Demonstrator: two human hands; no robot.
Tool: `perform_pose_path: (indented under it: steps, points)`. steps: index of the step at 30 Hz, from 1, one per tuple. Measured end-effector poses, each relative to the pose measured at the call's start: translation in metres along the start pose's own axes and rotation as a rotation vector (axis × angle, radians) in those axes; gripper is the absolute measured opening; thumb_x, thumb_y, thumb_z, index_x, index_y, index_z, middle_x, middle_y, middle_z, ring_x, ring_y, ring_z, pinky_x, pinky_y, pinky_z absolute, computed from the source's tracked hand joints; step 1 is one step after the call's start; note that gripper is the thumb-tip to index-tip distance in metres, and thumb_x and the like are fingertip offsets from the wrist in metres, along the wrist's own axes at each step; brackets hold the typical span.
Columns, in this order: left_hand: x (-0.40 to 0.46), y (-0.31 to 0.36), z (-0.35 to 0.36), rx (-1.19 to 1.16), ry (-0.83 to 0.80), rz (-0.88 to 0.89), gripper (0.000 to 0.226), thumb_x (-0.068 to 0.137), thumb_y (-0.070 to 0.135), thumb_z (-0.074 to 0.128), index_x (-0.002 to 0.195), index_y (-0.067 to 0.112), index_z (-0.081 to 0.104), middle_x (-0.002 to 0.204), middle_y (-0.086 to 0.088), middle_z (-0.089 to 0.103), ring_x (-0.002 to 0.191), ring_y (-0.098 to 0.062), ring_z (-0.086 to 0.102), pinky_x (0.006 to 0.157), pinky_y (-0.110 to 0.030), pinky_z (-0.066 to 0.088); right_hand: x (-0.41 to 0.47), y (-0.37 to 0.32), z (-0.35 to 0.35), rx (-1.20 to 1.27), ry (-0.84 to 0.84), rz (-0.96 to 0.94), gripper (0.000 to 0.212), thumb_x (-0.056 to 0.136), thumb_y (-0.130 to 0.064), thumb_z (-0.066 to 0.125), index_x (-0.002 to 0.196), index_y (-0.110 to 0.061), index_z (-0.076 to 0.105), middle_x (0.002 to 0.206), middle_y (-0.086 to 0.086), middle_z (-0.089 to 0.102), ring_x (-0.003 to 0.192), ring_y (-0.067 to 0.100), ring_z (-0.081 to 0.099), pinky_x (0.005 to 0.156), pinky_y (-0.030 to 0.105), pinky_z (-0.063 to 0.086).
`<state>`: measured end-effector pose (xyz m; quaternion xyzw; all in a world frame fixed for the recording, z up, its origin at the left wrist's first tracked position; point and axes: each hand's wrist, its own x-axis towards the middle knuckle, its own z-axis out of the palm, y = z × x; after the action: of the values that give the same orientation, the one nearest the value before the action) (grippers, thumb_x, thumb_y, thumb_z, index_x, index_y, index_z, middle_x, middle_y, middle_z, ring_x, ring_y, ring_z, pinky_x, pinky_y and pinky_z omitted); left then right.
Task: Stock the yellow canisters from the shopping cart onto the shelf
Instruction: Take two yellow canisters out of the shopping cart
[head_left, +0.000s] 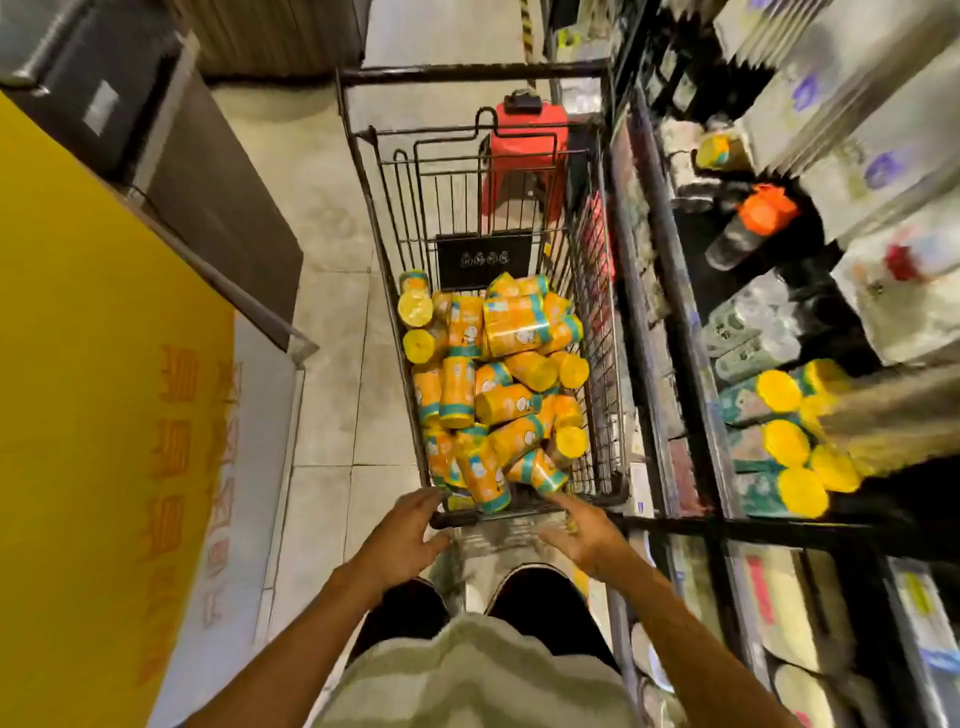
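Note:
A black wire shopping cart (363, 171) stands in front of me, its basket filled with several yellow canisters (493, 374) with teal bands, lying in a loose pile. My left hand (402, 535) hovers at the cart's near rim, fingers apart and empty. My right hand (584, 535) is beside it at the same rim, also open, just below the nearest canister (540, 475). On the shelf (691, 332) to the right, several canisters (789, 441) stand upright with yellow lids showing.
A red stool (524, 156) stands beyond the cart. A bottle with an orange cap (753, 223) and white packaged goods sit on the right shelf. A yellow sign board (93, 364) and dark cabinets line the left side of the narrow tiled aisle.

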<state>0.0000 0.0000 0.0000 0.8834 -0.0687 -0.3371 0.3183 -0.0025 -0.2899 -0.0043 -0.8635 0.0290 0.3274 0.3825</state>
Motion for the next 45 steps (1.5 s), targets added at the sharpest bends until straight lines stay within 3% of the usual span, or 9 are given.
perform_pose_path:
  steps: [2, 6, 18, 22, 27, 31, 37, 42, 45]
  points:
    - [0.022, 0.006, 0.004, -0.065, 0.01, -0.033, 0.086, 0.081, 0.066, 0.039, 0.15, 0.015, 0.038, 0.154, -0.007, 0.039, 0.141, -0.025, 0.035, 0.114, -0.022, 0.027, 0.022, -0.003, -0.009, 0.009, -0.023, -0.004, 0.068, 0.088, -0.05, 0.067, 0.143, -0.015, 0.049, 0.142, 0.005, 0.053, 0.133, 0.02, 0.048, 0.11, 0.033, 0.038]
    - [0.07, 0.016, 0.022, -0.164, 0.01, -0.158, 0.072, 0.088, 0.052, 0.058, 0.147, 0.013, 0.042, 0.147, -0.012, 0.046, 0.136, -0.03, 0.044, 0.11, -0.034, 0.038, 0.064, 0.006, -0.026, -0.048, -0.141, 0.037, 0.052, 0.094, -0.015, 0.066, 0.142, -0.006, 0.046, 0.14, 0.004, 0.049, 0.132, 0.018, 0.043, 0.105, 0.019, 0.03]
    - [0.18, 0.011, 0.094, -0.731, 0.347, -0.691, 0.076, 0.066, 0.036, 0.089, 0.128, 0.014, 0.052, 0.12, -0.01, 0.068, 0.108, -0.028, 0.065, 0.091, -0.039, 0.052, 0.164, 0.078, -0.031, -0.132, -0.202, -0.023, 0.058, 0.092, -0.02, 0.068, 0.145, -0.011, 0.045, 0.141, 0.014, 0.055, 0.13, 0.033, 0.051, 0.105, 0.041, 0.043]
    - [0.185, 0.006, 0.103, -0.803, 0.434, -0.701, 0.079, 0.052, 0.051, 0.085, 0.12, 0.027, 0.053, 0.114, -0.005, 0.07, 0.104, -0.025, 0.068, 0.092, -0.043, 0.055, 0.182, 0.09, -0.029, -0.205, -0.13, -0.09, 0.066, 0.088, -0.016, 0.069, 0.148, -0.012, 0.041, 0.142, 0.015, 0.051, 0.129, 0.036, 0.048, 0.103, 0.042, 0.044]
    - [0.172, 0.008, 0.084, -0.902, 0.507, -0.73, 0.061, 0.07, 0.012, 0.089, 0.115, 0.026, 0.051, 0.107, 0.0, 0.067, 0.099, -0.022, 0.068, 0.088, -0.036, 0.055, 0.203, 0.083, -0.03, -0.245, -0.108, -0.174, 0.072, 0.087, -0.014, 0.07, 0.15, -0.012, 0.036, 0.151, 0.015, 0.038, 0.137, 0.035, 0.037, 0.107, 0.049, 0.043]
    - [0.158, 0.01, 0.064, -0.915, 0.531, -0.71, 0.062, 0.075, 0.014, 0.086, 0.123, 0.025, 0.049, 0.103, 0.007, 0.064, 0.092, -0.012, 0.064, 0.075, -0.023, 0.054, 0.221, 0.077, -0.017, -0.426, -0.125, -0.429, 0.082, 0.077, 0.002, 0.07, 0.15, -0.014, 0.036, 0.158, 0.009, 0.032, 0.146, 0.031, 0.028, 0.117, 0.045, 0.034]
    - [0.146, 0.016, 0.059, -0.867, 0.499, -0.676, 0.067, 0.074, 0.02, 0.087, 0.127, 0.028, 0.046, 0.11, 0.005, 0.062, 0.099, -0.016, 0.063, 0.079, -0.028, 0.054, 0.24, 0.082, 0.008, -0.613, -0.149, -0.644, 0.081, 0.069, 0.005, 0.072, 0.144, -0.012, 0.045, 0.142, 0.01, 0.052, 0.129, 0.034, 0.05, 0.102, 0.048, 0.047]
    - [0.139, 0.024, 0.062, -0.863, 0.541, -0.666, 0.063, 0.075, 0.017, 0.086, 0.122, 0.03, 0.047, 0.102, 0.019, 0.06, 0.09, 0.002, 0.061, 0.067, -0.014, 0.053, 0.242, 0.078, 0.014, -0.672, 0.007, -0.65, 0.08, 0.062, -0.003, 0.085, 0.135, -0.012, 0.054, 0.133, 0.01, 0.059, 0.126, 0.035, 0.053, 0.107, 0.047, 0.042]
    - [0.13, 0.026, 0.059, -0.871, 0.55, -0.655, 0.065, 0.073, 0.019, 0.088, 0.125, 0.029, 0.05, 0.107, 0.013, 0.064, 0.094, -0.001, 0.064, 0.075, -0.028, 0.059, 0.236, 0.081, 0.013, -0.622, 0.061, -0.672, 0.084, 0.058, -0.011, 0.091, 0.133, -0.01, 0.054, 0.132, 0.011, 0.061, 0.127, 0.034, 0.051, 0.113, 0.044, 0.035]
